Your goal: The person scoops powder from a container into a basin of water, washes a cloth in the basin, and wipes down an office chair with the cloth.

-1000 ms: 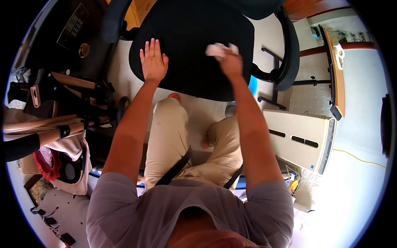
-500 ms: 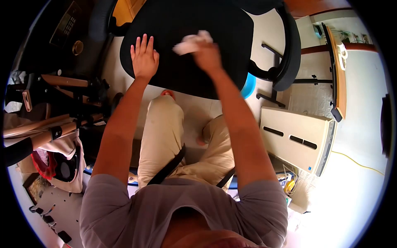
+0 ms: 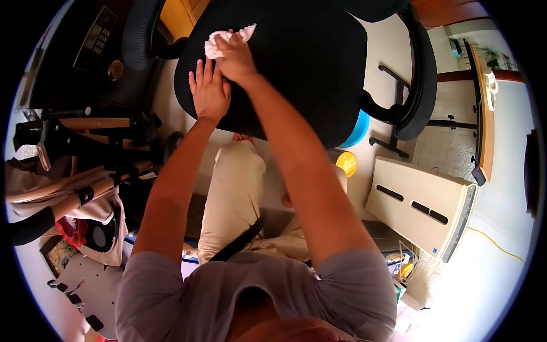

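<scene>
A black office chair seat (image 3: pixel 302 74) fills the upper middle of the head view. My left hand (image 3: pixel 211 94) lies flat on its left front part, fingers stretched out and holding nothing. Just beyond it, my right hand (image 3: pixel 235 58) presses a crumpled white cloth (image 3: pixel 219 44) against the seat's left side. My right fingers are closed over the cloth, whose loose end sticks out to the right. The two hands are very close, the right wrist passing beside the left fingertips.
Black armrests (image 3: pixel 419 74) flank the seat. A black safe (image 3: pixel 94 45) stands at the left above a folded stroller (image 3: pixel 85 194). On the right are a beige appliance (image 3: pixel 421 199) and a wooden board (image 3: pixel 483 114). A blue basin (image 3: pixel 358 130) and a yellow round object (image 3: pixel 346 163) sit low beside the chair.
My right hand has swept the cloth leftward across the seat, from its middle to near my left hand. The whole view has shifted slightly, and the yellow object has come into sight.
</scene>
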{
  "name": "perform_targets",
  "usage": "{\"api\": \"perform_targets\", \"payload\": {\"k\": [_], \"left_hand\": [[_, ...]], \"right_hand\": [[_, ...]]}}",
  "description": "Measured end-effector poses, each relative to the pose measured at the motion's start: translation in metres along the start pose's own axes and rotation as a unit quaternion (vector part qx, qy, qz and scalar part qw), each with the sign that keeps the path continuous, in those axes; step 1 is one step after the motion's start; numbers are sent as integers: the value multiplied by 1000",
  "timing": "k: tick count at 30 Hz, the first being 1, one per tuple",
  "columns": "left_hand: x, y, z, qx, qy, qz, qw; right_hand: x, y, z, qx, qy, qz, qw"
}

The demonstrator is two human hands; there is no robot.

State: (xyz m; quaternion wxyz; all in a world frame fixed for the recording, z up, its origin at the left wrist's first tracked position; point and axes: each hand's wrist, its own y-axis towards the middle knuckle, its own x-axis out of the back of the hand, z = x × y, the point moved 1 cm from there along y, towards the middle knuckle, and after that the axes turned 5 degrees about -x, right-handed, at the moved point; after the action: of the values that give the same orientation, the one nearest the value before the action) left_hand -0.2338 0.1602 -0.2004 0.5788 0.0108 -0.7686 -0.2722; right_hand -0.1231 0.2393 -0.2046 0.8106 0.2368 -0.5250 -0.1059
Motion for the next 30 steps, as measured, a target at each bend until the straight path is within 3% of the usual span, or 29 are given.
{"api": "perform_targets", "payload": {"k": [2,3,5,6,7,8,11,12,13,14,15,16,17,18,19,20,22,24,27,30], "left_hand": [[1,1,4,-13,-6,-19,1000],[1,3,6,-13,-8,-26,1000],[2,5,10,-20,-17,-32,999],[2,8,10,-23,-22,-37,999],[4,9,9,-22,-16,-34,999],[4,10,7,-16,-13,-34,999],[2,9,3,-13,0,-22,1000],[1,10,2,-9,6,-21,1000],[0,9,0,-6,14,-17,1000],[0,6,-2,-4,21,-9,1000],[0,5,-3,-8,18,-16,1000],[0,7,-1,-8,23,-20,1000],[-2,9,2,-13,25,-23,999],[-4,7,5,-21,23,-21,999],[-10,7,10,-16,21,-10,1000],[-10,9,10,-28,37,-28,999],[-14,11,17,-44,16,-56,997],[-18,13,25,-61,14,-65,996],[-19,15,28,-72,10,-71,995],[-16,16,23,-65,22,-61,996]], "right_hand": [[35,-7,-48,50,-41,38,997],[54,-14,-83,14,-29,-11,999],[117,-34,-136,-129,-136,18,982],[130,-50,-173,-176,-251,43,951],[140,-59,-202,-250,-253,54,933],[146,-62,-222,-323,-255,66,909],[106,-37,-224,-381,-260,-16,887],[84,-19,-220,-339,-317,26,885],[82,8,-180,-258,-235,120,929],[51,13,-143,-162,-174,-32,971],[32,21,-99,-146,-51,16,988],[-1,19,-68,-32,-76,-20,996],[8,13,-27,61,-77,-35,995],[-8,0,-7,65,-68,-23,995],[7,-8,6,5,44,52,998],[7,-23,3,-53,102,19,993],[43,-52,-20,-31,110,94,989],[101,-89,-39,-113,80,109,984],[165,-137,-99,-174,-69,52,981],[171,-173,-141,-209,-183,-24,960]]}}
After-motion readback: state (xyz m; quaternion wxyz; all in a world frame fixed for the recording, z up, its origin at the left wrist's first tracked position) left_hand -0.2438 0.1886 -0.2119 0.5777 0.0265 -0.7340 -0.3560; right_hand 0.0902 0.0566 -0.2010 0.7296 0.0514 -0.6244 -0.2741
